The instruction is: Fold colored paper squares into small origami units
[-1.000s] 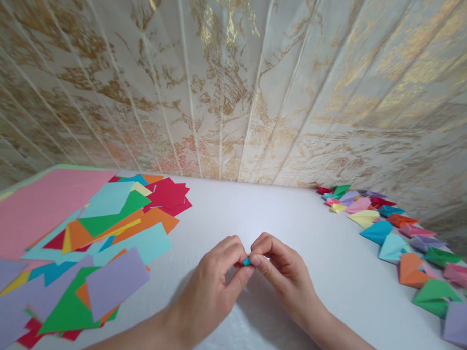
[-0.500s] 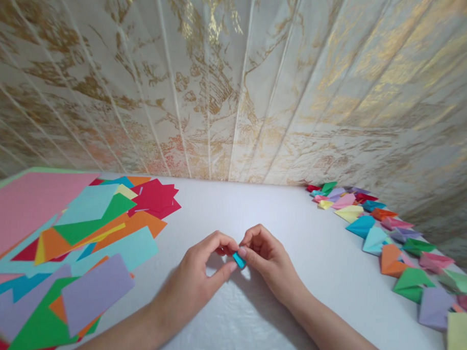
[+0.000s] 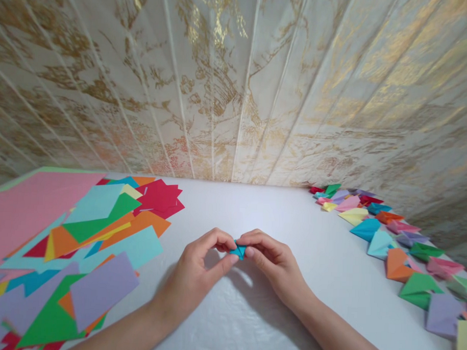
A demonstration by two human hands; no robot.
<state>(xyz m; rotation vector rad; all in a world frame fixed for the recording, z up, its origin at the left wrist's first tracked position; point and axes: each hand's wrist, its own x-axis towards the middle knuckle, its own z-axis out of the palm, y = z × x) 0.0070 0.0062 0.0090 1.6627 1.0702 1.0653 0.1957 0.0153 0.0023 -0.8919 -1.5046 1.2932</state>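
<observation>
A small folded piece of blue paper [image 3: 238, 250] is pinched between both my hands just above the white table [image 3: 252, 308]. My left hand [image 3: 197, 276] grips its left end with thumb and forefinger. My right hand [image 3: 271, 260] pinches the right end, fingers curled over the top. Most of the blue paper is hidden by my fingertips.
A loose heap of coloured paper sheets [image 3: 81, 241] covers the table's left side, over a large pink sheet [image 3: 29, 208]. A row of folded paper triangles [image 3: 392, 242] runs along the right edge. A gold-patterned curtain [image 3: 236, 83] hangs close behind the table.
Both hands have shifted slightly and turned the blue piece; more of it shows now, lying flatter between the fingertips. The camera view wobbled a little.
</observation>
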